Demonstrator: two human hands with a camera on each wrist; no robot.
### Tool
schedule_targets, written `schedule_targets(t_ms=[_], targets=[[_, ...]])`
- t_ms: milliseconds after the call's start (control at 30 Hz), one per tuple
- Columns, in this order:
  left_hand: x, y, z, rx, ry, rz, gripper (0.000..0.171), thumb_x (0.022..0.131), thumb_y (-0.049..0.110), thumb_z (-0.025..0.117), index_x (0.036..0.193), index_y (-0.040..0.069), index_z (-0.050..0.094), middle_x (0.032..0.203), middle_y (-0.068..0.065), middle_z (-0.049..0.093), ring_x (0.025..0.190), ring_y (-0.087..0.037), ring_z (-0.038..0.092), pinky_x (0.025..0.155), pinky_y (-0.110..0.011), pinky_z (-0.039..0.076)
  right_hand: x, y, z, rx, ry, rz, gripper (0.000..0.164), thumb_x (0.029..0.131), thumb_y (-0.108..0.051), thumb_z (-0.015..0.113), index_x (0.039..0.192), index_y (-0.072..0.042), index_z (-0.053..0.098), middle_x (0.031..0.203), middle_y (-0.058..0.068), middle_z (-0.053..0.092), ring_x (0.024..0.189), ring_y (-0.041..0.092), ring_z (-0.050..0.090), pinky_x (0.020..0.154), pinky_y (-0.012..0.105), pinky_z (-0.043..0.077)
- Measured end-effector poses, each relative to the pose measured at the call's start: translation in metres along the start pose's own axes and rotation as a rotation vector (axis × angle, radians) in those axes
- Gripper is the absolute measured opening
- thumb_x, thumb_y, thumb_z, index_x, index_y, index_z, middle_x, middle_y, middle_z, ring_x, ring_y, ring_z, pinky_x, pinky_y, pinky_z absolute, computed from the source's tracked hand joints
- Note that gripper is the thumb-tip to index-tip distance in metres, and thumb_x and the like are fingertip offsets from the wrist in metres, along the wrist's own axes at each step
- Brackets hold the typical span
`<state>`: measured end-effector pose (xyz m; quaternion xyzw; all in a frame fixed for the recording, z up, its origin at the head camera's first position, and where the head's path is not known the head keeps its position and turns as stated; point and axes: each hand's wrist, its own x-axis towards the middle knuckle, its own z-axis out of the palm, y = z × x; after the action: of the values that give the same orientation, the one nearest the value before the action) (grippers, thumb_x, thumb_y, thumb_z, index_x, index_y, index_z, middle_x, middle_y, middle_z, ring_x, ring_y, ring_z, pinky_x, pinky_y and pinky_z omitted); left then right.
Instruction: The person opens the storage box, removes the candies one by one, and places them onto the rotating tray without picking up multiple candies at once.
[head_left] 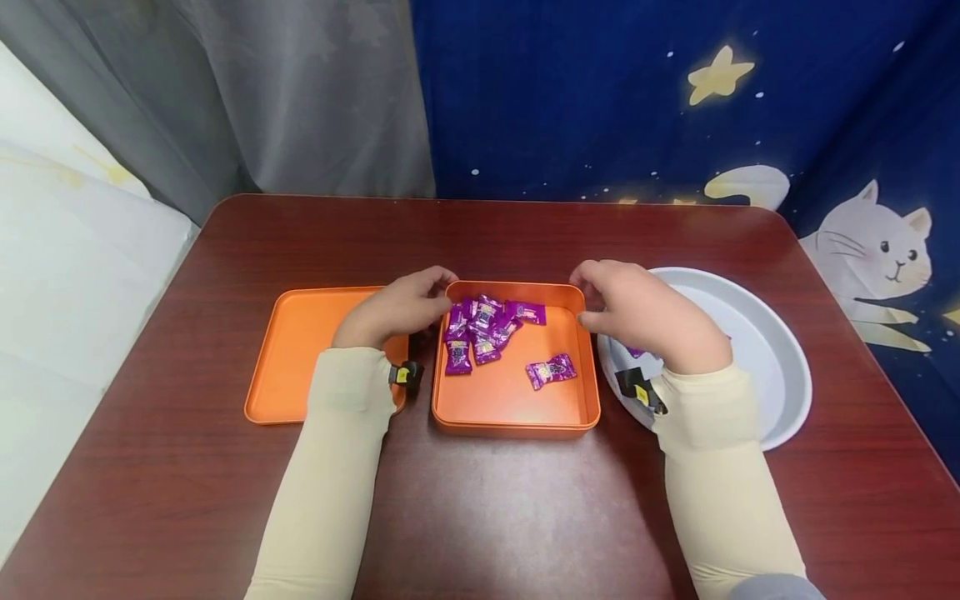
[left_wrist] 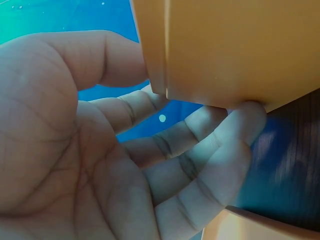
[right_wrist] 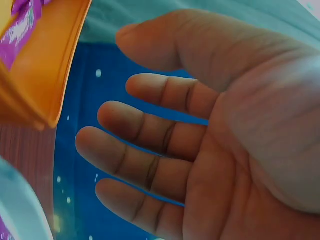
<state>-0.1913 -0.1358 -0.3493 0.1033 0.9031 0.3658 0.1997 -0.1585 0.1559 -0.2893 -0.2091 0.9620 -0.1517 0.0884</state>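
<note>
An orange box (head_left: 517,425) sits mid-table with several purple wrapped candies (head_left: 483,325) heaped at its far left and one candy (head_left: 551,369) lying apart. My left hand (head_left: 442,292) grips the box's far left corner. In the left wrist view its thumb lies over the rim of the box (left_wrist: 240,50) and the fingertips (left_wrist: 250,110) touch the lower edge. My right hand (head_left: 592,300) hovers at the far right corner. Seen from the right wrist, this hand (right_wrist: 125,100) has relaxed fingers that stay apart from the box corner (right_wrist: 50,75).
An orange lid (head_left: 315,350) lies flat left of the box, partly under my left forearm. A pale round plate (head_left: 772,350) sits on the right with a purple candy (head_left: 636,352) showing under my right wrist. The table (head_left: 480,517) is dark red wood with curtains behind.
</note>
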Motion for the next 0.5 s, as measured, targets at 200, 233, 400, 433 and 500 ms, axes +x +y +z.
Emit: schedule_targets(t_ms=[200,233,400,433,500], targets=[[0.000,0.000,0.000,0.008,-0.004,-0.001,0.040,0.092,0.024,0.051,0.131,0.016,0.044,0.102,-0.010,0.054,0.084,-0.025,0.052,0.072,-0.037,0.051,0.006,-0.016,0.005,-0.014,-0.015,-0.046,0.042,0.080,-0.020,0.071,0.118,-0.008,0.056,0.096,0.008,0.061,0.084,0.022,0.053,0.078,0.041,0.051],[0.000,0.000,0.000,0.010,-0.004,-0.002,0.041,0.092,0.024,0.051,0.131,0.016,0.044,0.102,-0.010,0.055,0.085,-0.025,0.052,0.073,-0.037,0.051,0.007,-0.019,0.006,-0.009,-0.021,-0.049,0.042,0.080,-0.020,0.071,0.118,-0.009,0.056,0.098,0.008,0.061,0.086,0.023,0.053,0.080,0.042,0.051],[0.001,-0.001,0.000,0.014,-0.002,0.004,0.041,0.092,0.024,0.051,0.131,0.015,0.044,0.101,-0.010,0.055,0.085,-0.025,0.052,0.072,-0.037,0.051,0.014,-0.032,0.014,-0.031,-0.064,-0.066,0.044,0.079,-0.023,0.072,0.118,-0.009,0.057,0.109,0.009,0.062,0.096,0.023,0.055,0.090,0.044,0.049],[0.001,0.000,0.000,0.014,-0.003,0.004,0.041,0.092,0.024,0.051,0.131,0.016,0.044,0.102,-0.010,0.055,0.085,-0.025,0.052,0.072,-0.038,0.051,0.016,-0.034,0.017,-0.038,-0.077,-0.071,0.043,0.079,-0.023,0.072,0.118,-0.009,0.057,0.110,0.009,0.062,0.096,0.023,0.055,0.091,0.044,0.048],[0.001,-0.001,0.000,0.012,-0.003,0.007,0.041,0.092,0.025,0.051,0.131,0.016,0.044,0.102,-0.010,0.055,0.084,-0.025,0.053,0.072,-0.038,0.051,0.019,-0.035,0.022,-0.051,-0.102,-0.081,0.042,0.079,-0.024,0.072,0.116,-0.009,0.058,0.108,0.010,0.062,0.094,0.023,0.055,0.089,0.043,0.049]])
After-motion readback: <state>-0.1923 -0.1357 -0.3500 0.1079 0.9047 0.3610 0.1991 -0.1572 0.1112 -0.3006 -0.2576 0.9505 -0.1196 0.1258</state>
